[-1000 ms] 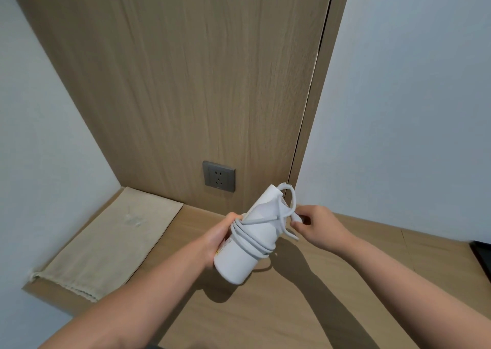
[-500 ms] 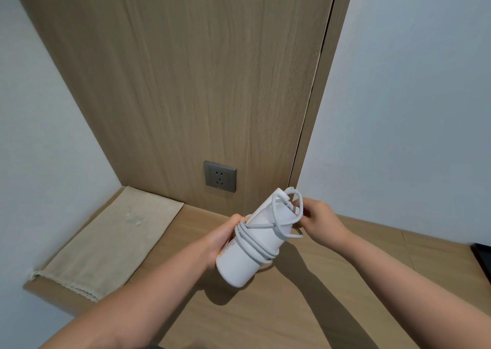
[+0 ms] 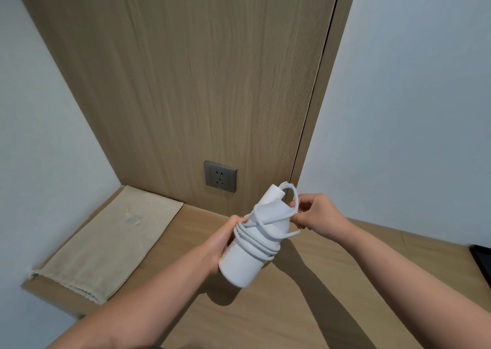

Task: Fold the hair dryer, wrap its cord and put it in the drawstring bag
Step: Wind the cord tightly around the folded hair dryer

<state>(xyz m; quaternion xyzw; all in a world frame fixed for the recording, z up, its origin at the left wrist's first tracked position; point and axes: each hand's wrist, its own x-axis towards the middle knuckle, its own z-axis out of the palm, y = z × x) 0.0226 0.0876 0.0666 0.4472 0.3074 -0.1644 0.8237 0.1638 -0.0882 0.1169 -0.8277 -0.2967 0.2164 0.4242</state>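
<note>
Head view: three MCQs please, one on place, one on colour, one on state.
1. Where is the bag?
A. flat on the counter's left end
B. in a drawer
C. hung on the wall

2. What colour is the dryer?
A. black
B. white
C. red

3. How is the cord?
A. trailing off the counter
B. wound round the dryer
C. lying straight on the counter

Answers:
1 A: the bag lies flat by the left wall.
2 B: the body that the left hand grips is white.
3 B: coils circle the dryer, and the right hand pinches a loose loop.
</note>
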